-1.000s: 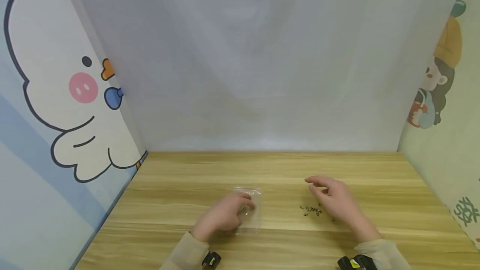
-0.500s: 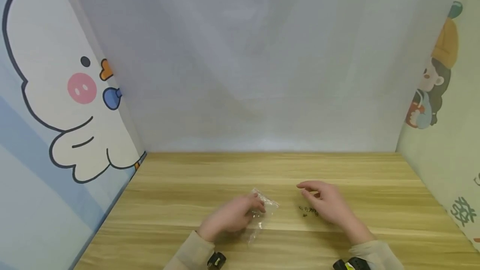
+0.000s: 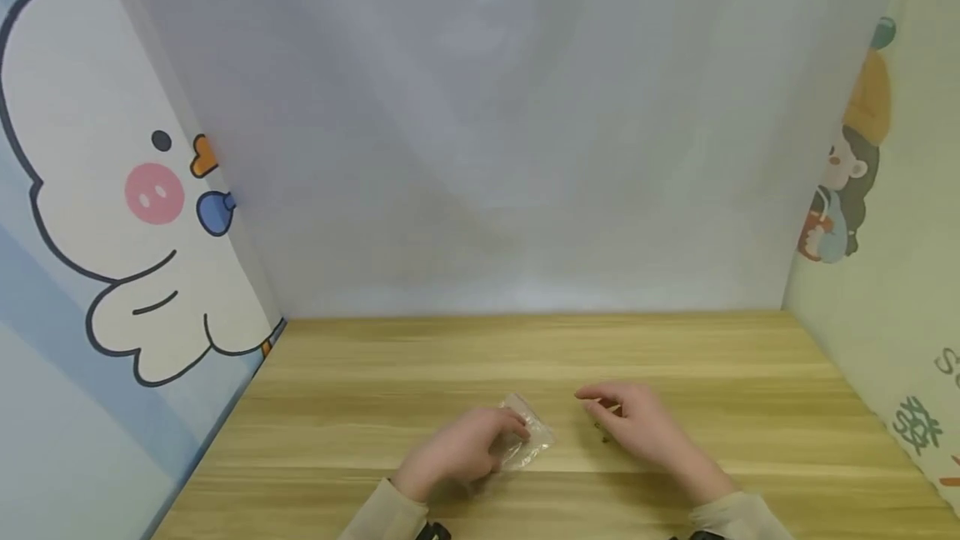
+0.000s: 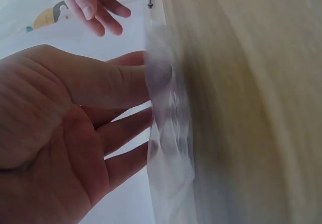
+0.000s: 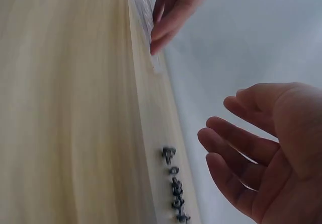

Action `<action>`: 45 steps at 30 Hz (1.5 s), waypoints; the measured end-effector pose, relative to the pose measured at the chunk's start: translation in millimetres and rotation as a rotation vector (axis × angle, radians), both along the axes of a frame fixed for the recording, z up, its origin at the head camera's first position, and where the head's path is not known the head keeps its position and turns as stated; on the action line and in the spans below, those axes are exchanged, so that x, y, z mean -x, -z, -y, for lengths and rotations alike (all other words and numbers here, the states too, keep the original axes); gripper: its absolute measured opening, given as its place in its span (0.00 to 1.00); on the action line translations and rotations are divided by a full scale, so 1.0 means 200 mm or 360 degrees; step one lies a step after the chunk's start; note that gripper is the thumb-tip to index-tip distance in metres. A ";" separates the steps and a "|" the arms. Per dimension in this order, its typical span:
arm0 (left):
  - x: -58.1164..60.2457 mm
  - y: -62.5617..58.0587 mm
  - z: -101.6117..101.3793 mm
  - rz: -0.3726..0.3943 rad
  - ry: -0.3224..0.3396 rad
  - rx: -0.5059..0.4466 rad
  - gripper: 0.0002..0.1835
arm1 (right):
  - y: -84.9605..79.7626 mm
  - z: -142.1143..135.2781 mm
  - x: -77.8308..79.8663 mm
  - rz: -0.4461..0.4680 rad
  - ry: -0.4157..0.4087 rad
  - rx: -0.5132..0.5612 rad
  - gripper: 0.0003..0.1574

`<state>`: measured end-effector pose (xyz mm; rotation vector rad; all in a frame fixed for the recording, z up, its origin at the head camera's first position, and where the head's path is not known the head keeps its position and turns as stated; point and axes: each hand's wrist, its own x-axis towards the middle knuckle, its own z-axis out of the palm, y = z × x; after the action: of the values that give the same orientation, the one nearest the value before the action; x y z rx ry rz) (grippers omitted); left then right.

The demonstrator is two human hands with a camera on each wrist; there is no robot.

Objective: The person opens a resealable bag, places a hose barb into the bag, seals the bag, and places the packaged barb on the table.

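My left hand (image 3: 467,445) pinches a small clear plastic bag (image 3: 536,438) low over the table. In the left wrist view the thumb and index fingertips overlap the crinkled bag (image 4: 171,133), while the other fingers spread behind it. To the right, my right hand (image 3: 637,425) hovers with fingers loosely bent and nothing between them. Several small dark metal pieces, like little screws (image 5: 176,189), lie on the wood just below those fingers. From the head, the right hand hides most of them.
The wood-grain table (image 3: 360,373) reaches back to a pale grey curtain (image 3: 480,148). Printed cartoon panels stand at both sides, a white bird panel (image 3: 67,190) on the left and a pale green panel (image 3: 900,290) on the right.
My left hand has moved right with the bag, which turned from lying straight to slanted and crumpled. My right hand has shifted left over the small metal pieces, and the head view has tilted slightly.
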<state>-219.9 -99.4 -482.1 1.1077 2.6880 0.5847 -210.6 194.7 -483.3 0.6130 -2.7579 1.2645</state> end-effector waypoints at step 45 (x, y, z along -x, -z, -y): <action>-0.03 -0.02 0.02 -0.0003 0.0037 0.0065 0.38 | 0.06 0.22 -0.15 0.0672 -0.0188 0.0217 0.16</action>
<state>-213.4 -103.0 -478.0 1.1277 2.6723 0.5232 -180.2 151.5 -494.7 0.5598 -2.9545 1.7760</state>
